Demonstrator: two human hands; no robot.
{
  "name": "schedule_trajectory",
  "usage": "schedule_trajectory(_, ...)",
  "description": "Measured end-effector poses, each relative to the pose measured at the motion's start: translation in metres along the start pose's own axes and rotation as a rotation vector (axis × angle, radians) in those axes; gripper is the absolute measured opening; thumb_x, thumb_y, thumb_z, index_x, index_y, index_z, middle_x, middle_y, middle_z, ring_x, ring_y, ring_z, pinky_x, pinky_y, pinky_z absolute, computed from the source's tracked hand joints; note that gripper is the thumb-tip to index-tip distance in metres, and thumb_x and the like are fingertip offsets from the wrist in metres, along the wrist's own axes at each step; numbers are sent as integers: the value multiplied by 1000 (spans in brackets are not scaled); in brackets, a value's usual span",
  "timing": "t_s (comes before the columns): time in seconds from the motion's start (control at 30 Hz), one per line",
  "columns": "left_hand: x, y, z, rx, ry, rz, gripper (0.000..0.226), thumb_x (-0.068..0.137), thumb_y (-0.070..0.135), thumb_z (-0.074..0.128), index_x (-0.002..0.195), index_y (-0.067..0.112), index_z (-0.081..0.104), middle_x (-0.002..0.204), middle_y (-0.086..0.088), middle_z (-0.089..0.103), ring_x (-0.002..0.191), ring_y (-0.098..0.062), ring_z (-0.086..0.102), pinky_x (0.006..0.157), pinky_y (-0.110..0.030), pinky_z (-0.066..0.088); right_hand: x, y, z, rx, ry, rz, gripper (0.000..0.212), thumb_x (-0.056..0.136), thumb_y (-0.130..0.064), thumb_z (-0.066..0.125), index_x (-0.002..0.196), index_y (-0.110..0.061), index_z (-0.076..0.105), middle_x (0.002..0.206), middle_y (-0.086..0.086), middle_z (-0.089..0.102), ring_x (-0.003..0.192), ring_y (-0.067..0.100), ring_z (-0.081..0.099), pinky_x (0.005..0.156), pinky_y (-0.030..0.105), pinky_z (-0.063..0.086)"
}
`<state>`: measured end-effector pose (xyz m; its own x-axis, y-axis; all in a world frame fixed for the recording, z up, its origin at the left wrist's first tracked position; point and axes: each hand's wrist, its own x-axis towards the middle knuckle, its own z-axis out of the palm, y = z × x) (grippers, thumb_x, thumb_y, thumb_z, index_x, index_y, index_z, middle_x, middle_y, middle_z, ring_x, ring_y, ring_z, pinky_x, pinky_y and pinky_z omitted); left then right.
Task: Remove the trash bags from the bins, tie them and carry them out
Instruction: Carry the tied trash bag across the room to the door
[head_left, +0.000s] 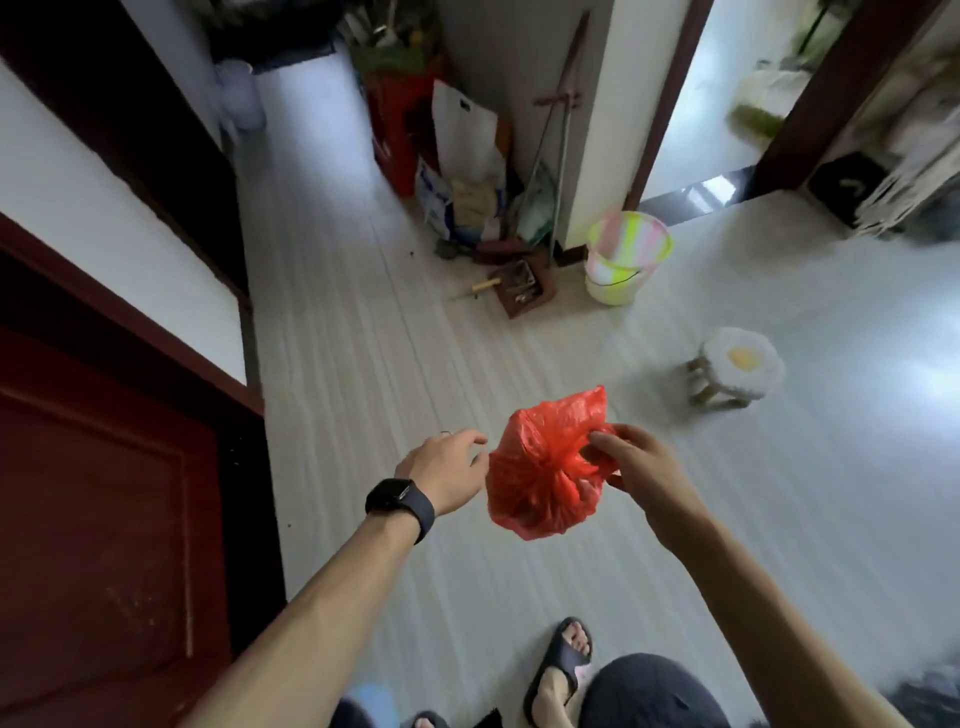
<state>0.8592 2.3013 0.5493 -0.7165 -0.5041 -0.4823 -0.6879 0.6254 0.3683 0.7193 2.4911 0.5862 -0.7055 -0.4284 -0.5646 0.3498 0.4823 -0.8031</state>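
Clutter lines the far wall ahead of you: bags (465, 140) and a dustpan (522, 291) on the floor (395, 364), with a striped bin (626, 257) at the wall corner and a small stool (737, 371) off to the right. At your left stands a dark red door (104, 519). Your right hand (634, 462) has its grip pinched on the gathered top of the red trash bag (540, 478), held up in the air between your hands. Your left hand (447, 467), its grip loose and holding nothing, is just beside the bag
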Motion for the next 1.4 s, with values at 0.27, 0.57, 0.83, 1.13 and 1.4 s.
schedule_trajectory(0.27,50,168,-62,94,77,183,36,93,42,45,127,34,56,130,-1,60,119,-25,56,99,-39,46,0,-65,-153,223,161,-98,13,94,-14,61,87,-11,71,82,5,73,76,17,63,77,36,51)
schedule_trajectory(0.57,167,307,-78,218,16,397,47,93,40,48,140,33,47,139,-2,53,129,-23,49,106,-39,41,64,-72,-280,280,412,-36,12,93,-19,64,89,-14,74,87,10,77,81,24,65,91,54,54)
schedule_trajectory(0.83,273,474,-66,298,-113,653,51,92,41,47,143,33,43,143,-4,52,131,-24,48,107,-39,40,117,-91,-415,420,701,-19,15,96,-19,59,94,-10,71,88,8,76,84,24,65,79,40,49)
schedule_trajectory(1.13,346,696,-15,387,-198,878,52,92,43,47,143,34,42,140,-7,53,127,-26,51,105,-42,43,158,-87,-591,532,905,-13,9,92,-16,63,90,-13,72,82,1,75,83,18,68,83,37,50)
schedule_trajectory(1.4,406,902,29,416,-128,922,50,91,42,49,139,30,48,135,-6,58,124,-27,53,101,-43,45,218,-97,-788,476,879,-81,14,94,-17,61,97,-8,71,89,7,75,84,20,67,82,38,50)
